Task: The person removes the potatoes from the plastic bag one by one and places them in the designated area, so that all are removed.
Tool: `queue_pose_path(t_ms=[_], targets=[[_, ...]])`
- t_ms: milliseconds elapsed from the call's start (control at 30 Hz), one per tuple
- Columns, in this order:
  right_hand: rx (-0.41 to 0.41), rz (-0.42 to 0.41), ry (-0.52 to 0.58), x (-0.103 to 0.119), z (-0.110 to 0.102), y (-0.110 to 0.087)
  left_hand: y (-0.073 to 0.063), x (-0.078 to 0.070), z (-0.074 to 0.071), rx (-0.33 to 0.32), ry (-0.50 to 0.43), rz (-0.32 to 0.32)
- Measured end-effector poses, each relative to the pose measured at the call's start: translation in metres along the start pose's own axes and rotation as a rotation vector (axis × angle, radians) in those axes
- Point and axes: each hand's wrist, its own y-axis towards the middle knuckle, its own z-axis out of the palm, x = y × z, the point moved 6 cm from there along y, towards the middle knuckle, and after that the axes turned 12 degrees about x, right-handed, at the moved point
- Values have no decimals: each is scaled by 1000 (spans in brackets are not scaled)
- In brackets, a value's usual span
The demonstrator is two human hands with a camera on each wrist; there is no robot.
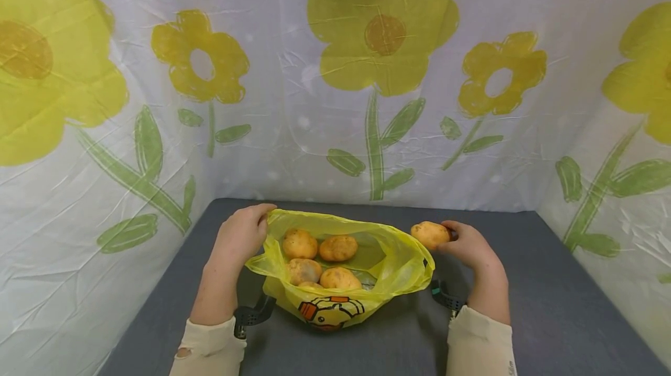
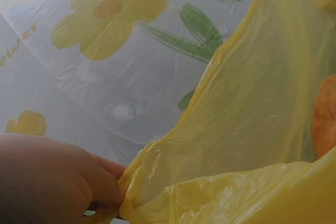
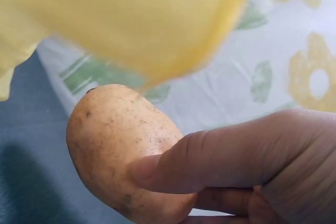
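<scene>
A yellow plastic bag (image 1: 398, 283) with a cartoon print gapes in the middle of the head view. Several potatoes (image 1: 338, 248) lie inside it. My left hand (image 1: 241, 236) pinches the bag's left rim; the left wrist view shows the thumb and fingers of that hand (image 2: 58, 182) on the gathered yellow plastic (image 2: 152, 182). My right hand (image 1: 474, 245) holds a single potato (image 1: 430, 235) just outside the bag's right rim. In the right wrist view, the thumb lies across this potato (image 3: 121, 150), with the fingers partly hidden behind it.
The bag stands on a dark grey table (image 1: 550, 306). White curtains (image 1: 283, 160) printed with yellow flowers hang behind and on both sides. Black wrist mounts (image 1: 254, 313) stick out from both wrists, the left one near the bag's side.
</scene>
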Motion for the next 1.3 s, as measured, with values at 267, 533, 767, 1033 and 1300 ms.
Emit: queue_pose_path(t_ms=[267,533,767,1033,1300], targets=[[28,48,11,-14,11,13,1,-1,1,-11,6,15],[51,56,19,-22,19,21,2,-3,1,-9,21,7],[73,56,31,-24,26,25,2,-3,4,3,18,11],[93,74,50,-26,27,27,3,-2,4,6,12,18],[107,59,59,-27,27,27,1,-4,4,8,9,15]])
